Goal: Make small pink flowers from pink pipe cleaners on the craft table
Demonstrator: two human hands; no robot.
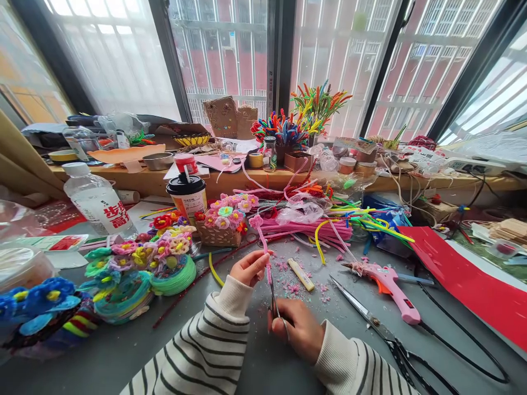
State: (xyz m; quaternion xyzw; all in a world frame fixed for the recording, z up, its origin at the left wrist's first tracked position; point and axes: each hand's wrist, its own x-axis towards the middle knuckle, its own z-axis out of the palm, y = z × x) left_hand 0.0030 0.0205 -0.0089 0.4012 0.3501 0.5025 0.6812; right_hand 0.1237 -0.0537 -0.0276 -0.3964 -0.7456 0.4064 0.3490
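My left hand (252, 267) pinches a pink pipe cleaner (262, 237), which stands nearly upright with a small pink flower (256, 221) at its top. Below those fingers, my right hand (297, 326) is closed round the handles of small scissors (273, 296). Their blades point up at the lower end of the pipe cleaner; I cannot tell whether they touch it. Pink fluff clippings (293, 288) lie scattered on the grey table around a short yellowish stick (300, 274). Right of my hands lie large scissors (370, 318) and a pink glue gun (391, 285).
Pipe-cleaner flower pieces (135, 269) crowd the left side, near a water bottle (99, 200) and a lidded cup (187, 195). A basket of pink flowers (220, 236) and a pink pipe-cleaner bundle (317, 231) lie ahead. The gun's black cable (465, 323) loops beside a red sheet (461, 274).
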